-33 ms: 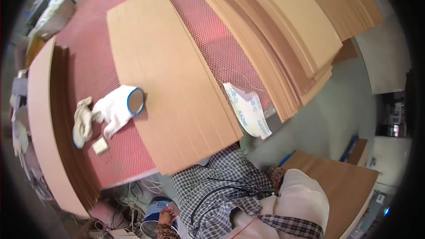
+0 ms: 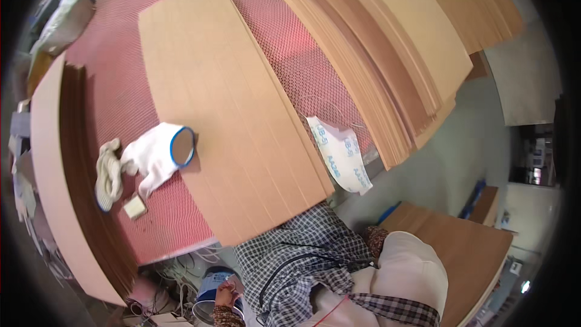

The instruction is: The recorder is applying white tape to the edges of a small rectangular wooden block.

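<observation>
Low at the front, my left hand [image 2: 224,296] shows beyond a brown patterned cuff, beside a blue-and-white bucket [image 2: 212,284]. Its fingers are curled against something thin and pinkish that is too small to make out. My right hand is hidden; only a patterned sleeve [image 2: 376,241] shows at the right of my checked apron [image 2: 296,242]. Flat brown boards [image 2: 224,109] lie stacked on the red mesh-covered table [image 2: 121,97] in front of me. A white glove [image 2: 154,154] with a blue-edged cuff rests partly on their left edge.
Beside it are a crumpled off-white glove [image 2: 109,175] and a small pale block [image 2: 135,208]. Board stacks stand at left [image 2: 57,175] and right [image 2: 369,42]. A torn printed white sheet [image 2: 341,156] hangs over the table edge. A brown panel [image 2: 454,248] is at lower right.
The view has shifted slightly, so the table's things appear a little farther left and lower. My left hand stays beside the bucket; nothing on the table has visibly moved.
</observation>
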`<state>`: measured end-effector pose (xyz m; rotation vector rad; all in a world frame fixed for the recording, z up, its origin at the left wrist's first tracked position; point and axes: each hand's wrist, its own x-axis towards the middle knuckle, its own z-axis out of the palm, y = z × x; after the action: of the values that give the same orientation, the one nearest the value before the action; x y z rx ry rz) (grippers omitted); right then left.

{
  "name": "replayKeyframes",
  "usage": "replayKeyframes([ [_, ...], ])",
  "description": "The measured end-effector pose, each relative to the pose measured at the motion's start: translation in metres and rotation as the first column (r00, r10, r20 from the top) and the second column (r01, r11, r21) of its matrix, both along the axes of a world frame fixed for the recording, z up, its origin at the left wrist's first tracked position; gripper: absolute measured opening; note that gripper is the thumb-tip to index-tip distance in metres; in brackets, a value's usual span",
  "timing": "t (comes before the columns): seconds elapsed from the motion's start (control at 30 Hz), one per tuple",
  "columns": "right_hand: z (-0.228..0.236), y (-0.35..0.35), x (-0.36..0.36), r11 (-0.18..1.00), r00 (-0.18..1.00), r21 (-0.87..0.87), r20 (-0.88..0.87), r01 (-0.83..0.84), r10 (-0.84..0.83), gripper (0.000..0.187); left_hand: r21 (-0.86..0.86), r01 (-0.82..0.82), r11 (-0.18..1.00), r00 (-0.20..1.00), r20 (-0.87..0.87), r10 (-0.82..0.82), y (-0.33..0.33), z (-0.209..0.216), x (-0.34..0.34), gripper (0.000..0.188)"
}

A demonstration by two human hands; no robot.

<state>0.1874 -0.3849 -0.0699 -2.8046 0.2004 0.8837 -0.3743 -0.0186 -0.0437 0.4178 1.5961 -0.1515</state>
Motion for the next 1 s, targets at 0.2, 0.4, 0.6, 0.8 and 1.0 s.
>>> replayKeyframes([
  [0.2,0.049,0.046,0.001,0.998,0.994,-0.031,-0.087,0.056,-0.058,0.033,0.083,0.095,0.992,0.966,0.234,-0.112,0.092,0.067,0.025,0.014],
  [0.4,0.072,0.083,0.007,0.995,0.986,-0.016,-0.133,0.099,-0.100,0.035,0.016,0.151,0.988,0.973,0.173,-0.151,0.142,0.051,-0.033,0.015],
  [0.6,0.085,0.109,0.024,0.993,0.983,0.057,-0.159,0.104,-0.094,0.036,0.402,0.749,0.526,0.604,-0.090,-0.792,0.148,0.036,-0.012,0.038],
  [0.8,0.126,0.175,0.076,0.930,0.973,0.349,-0.228,0.118,-0.038,0.038,0.316,0.922,-0.223,-0.052,-0.469,-0.882,0.153,0.025,0.029,0.027],
  [1.0,0.267,0.241,0.052,0.517,0.877,0.743,-0.479,0.425,-0.034,0.040,0.526,0.548,0.650,0.825,-0.213,-0.523,0.175,0.057,0.114,0.025],
])
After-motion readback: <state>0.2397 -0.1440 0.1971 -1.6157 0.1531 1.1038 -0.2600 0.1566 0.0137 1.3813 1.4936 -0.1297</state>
